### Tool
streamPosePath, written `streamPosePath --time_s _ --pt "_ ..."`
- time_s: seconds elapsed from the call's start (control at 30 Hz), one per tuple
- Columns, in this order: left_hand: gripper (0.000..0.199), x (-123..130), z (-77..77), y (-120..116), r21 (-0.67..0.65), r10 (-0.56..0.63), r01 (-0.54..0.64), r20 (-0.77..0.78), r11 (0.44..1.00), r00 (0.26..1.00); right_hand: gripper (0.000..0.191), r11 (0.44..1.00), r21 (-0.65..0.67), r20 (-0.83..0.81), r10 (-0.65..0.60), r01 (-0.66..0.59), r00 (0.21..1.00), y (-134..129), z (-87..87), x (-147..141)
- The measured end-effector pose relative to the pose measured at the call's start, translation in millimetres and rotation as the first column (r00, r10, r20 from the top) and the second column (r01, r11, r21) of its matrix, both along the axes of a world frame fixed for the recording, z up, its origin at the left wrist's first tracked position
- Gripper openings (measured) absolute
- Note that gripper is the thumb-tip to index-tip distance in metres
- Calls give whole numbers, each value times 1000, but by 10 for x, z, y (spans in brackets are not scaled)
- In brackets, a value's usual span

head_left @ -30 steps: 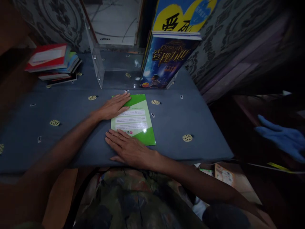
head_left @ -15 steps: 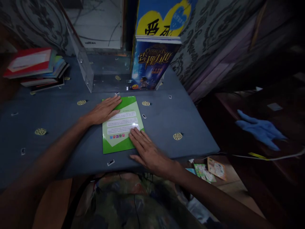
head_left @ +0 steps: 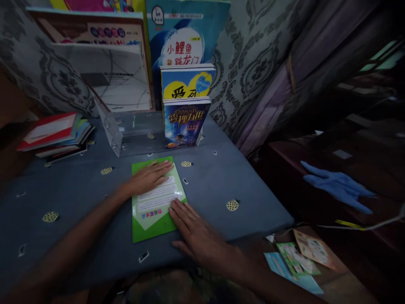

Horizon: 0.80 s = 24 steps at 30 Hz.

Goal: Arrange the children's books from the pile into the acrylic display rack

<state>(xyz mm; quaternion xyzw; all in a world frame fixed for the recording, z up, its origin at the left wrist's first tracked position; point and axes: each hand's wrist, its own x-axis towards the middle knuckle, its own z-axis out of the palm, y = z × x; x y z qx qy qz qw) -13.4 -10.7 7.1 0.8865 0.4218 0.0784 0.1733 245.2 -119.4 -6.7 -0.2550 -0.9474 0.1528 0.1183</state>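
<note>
A green book (head_left: pixel 155 231) with a pale text panel lies flat on the cloth-covered table, its printing upside down from where I look. My left hand (head_left: pixel 150 176) rests flat across its far part, fingers stretched toward the upper right. On the near right edge lies my right hand (head_left: pixel 190 223), its fingertips touching the cover and the thumb spread off to the side. Neither hand grips anything. Beyond the green book, a dark blue book (head_left: pixel 182 126) stands upright in a clear book stand (head_left: pixel 109 128), with further books behind it.
At the far left sits a pile of books (head_left: pixel 52 131) with a red one on top. A blue glove (head_left: pixel 338 185) lies on a dark surface at right. Several booklets (head_left: pixel 299 257) lie lower down, past the table's right front edge. A patterned curtain (head_left: pixel 249 55) hangs behind.
My view has tilted up, so more standing books show at the back. My left hand has slid right across the green cover; my right hand stays at its near right edge.
</note>
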Motion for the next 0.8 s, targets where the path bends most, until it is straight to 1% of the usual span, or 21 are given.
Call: streamPosePath --time_s 0.07,0.13,0.23,0.37,0.4,0.53,0.6,0.67,0.73,0.8 --pt "61 -71 22 178 -5 75 -75 -9 997 997 75 1000 -7 3 -2 3 1000 7 0 -3" --pt "63 -123 38 288 -7 121 -121 -13 993 993 75 1000 -13 2 -4 4 1000 16 -1 -8" --pt "64 -137 36 302 7 147 -146 -25 989 989 76 1000 -13 -5 0 0 1000 8 11 3" --pt "66 -80 -3 116 12 160 -160 -31 987 987 79 999 -13 -11 43 -43 999 -102 43 101" --pt "65 -61 -14 46 9 158 -158 -28 987 987 77 998 -9 -19 65 -65 998 -144 47 140" --pt "62 17 -30 -260 5 122 -122 -3 993 993 55 985 13 -62 172 -171 983 -287 15 314" --pt "60 48 -15 -385 -6 106 -106 15 994 994 51 977 37 -85 212 -210 974 -301 -33 389" --pt "59 70 13 -476 -31 100 -99 34 995 994 51 974 94 -114 215 -205 970 -266 -91 445" --pt "57 88 45 -543 -57 93 -89 59 994 994 50 973 165 -135 182 -159 974 -192 -134 475" --pt "56 108 69 -599 -80 82 -75 90 994 993 49 965 225 -145 167 -132 975 -95 -136 472"
